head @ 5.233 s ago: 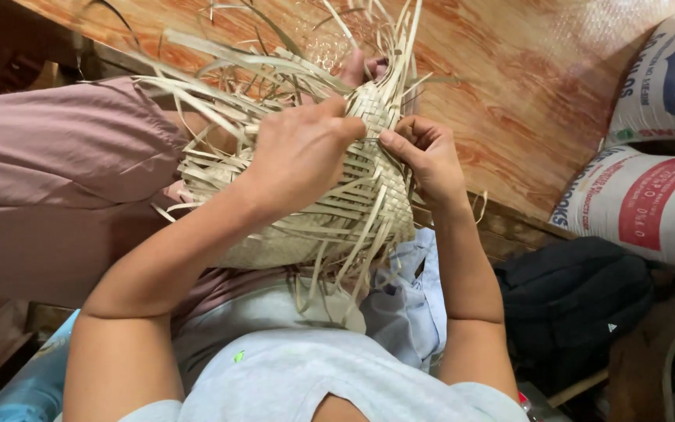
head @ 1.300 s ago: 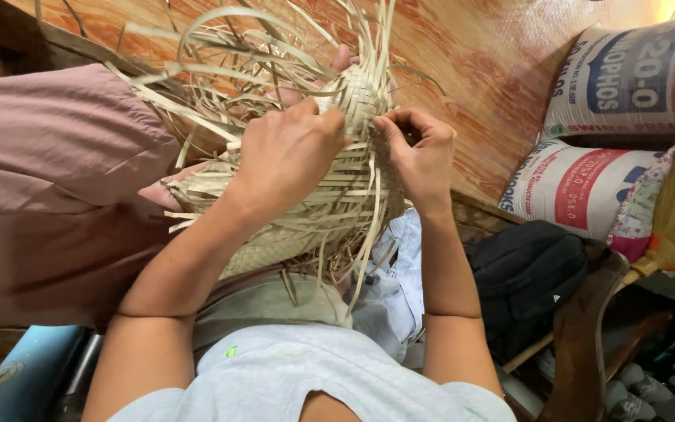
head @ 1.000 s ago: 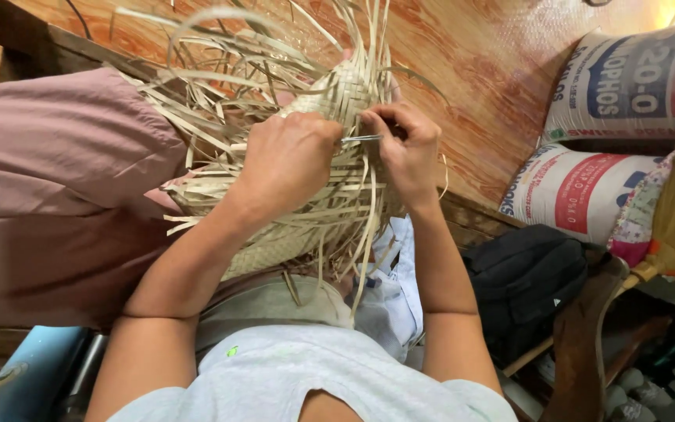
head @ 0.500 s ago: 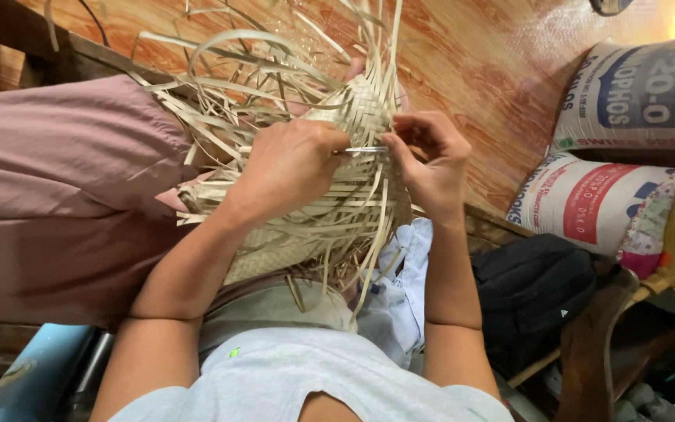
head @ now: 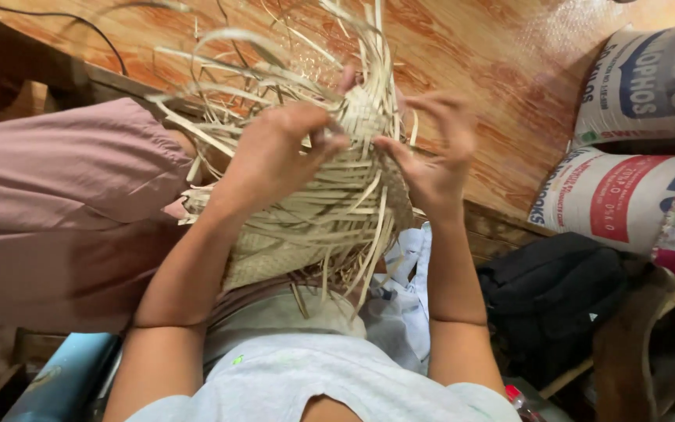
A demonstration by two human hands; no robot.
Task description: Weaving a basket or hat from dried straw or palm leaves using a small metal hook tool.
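Observation:
A half-woven basket of pale flat straw strips (head: 330, 211) rests on my lap, with many loose strip ends curling up and out from its top. My left hand (head: 275, 156) lies over the woven part and presses it down, fingers curled onto the strips. On the other side, my right hand (head: 431, 160) touches the basket's right edge, thumb against the weave and fingers spread and raised. My leg in mauve trousers (head: 64, 211) stretches out to the left under the basket.
Two printed woven sacks (head: 634, 133) are stacked at the right on the reddish wooden floor (head: 494, 62). A black bag (head: 556, 293) lies below them. White and blue cloth (head: 408, 273) sits beside my right forearm. A blue object (head: 64, 375) is at the lower left.
My right hand has let go of the strip it was pinching and its fingers have spread. The left hand has stayed pressed on the weave. The view has shifted a little.

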